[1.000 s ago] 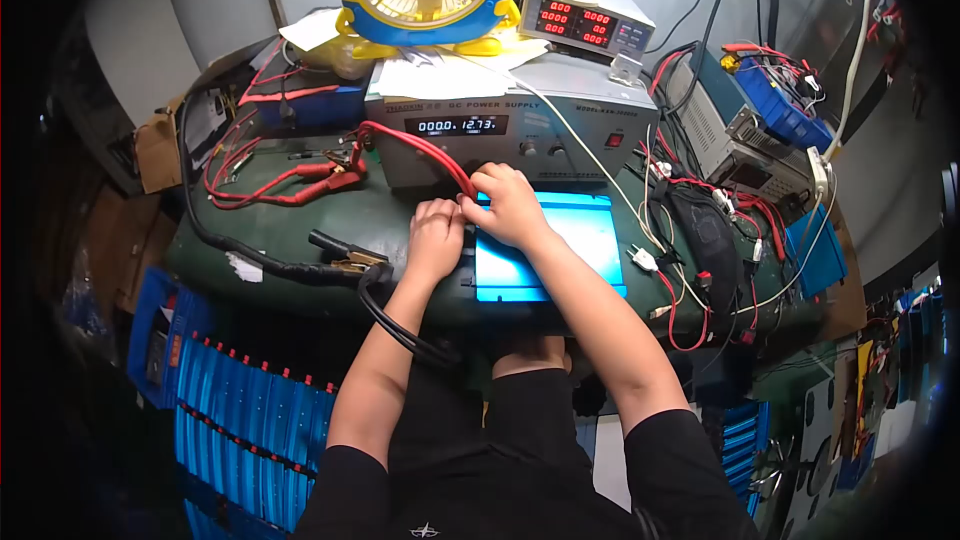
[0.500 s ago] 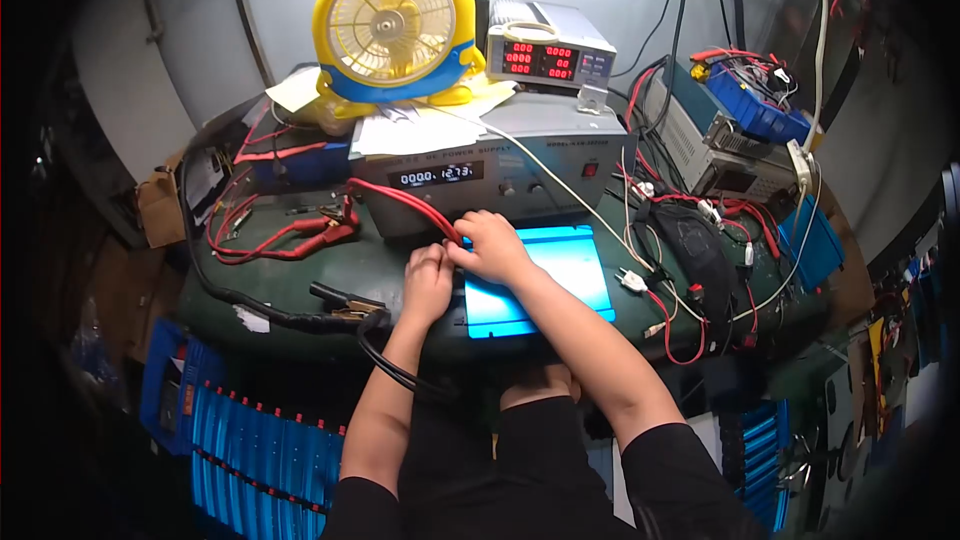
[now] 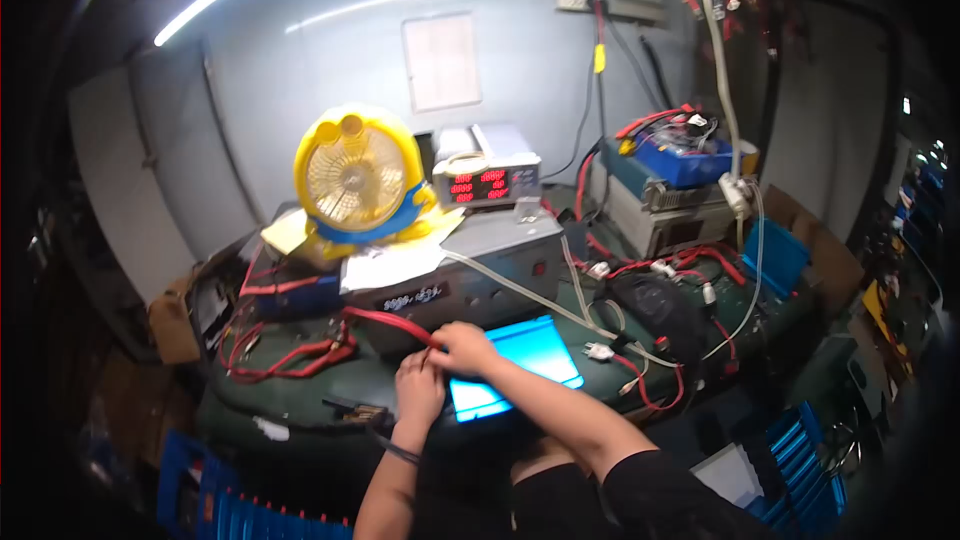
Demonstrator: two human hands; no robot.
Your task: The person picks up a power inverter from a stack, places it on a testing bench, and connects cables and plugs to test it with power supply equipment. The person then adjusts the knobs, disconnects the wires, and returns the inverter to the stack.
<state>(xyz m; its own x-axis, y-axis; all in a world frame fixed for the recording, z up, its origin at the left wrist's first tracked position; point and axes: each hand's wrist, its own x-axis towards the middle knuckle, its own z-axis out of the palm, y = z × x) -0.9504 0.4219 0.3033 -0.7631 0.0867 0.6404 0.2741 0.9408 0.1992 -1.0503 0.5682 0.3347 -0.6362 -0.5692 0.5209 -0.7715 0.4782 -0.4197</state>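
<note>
A shiny blue flat metal case lies on the bench in front of the power supply. At its upper left corner my right hand is closed around the end of thick red cables that come from the power supply. Close beside it, my left hand has its fingers bent together at the cable end and the case's left edge; whatever they pinch is hidden. A black-handled clamp on a black cable lies left of my left hand.
A yellow and blue fan, papers and a meter with red digits stand on the power supply. Red clip leads lie at left. Tangled cables and a white plug lie at right. More blue cases are stacked below.
The view has tilted up and shifted, so the bench sits lower in the picture and more wall shows. Both hands stay at the same corner of the blue case.
</note>
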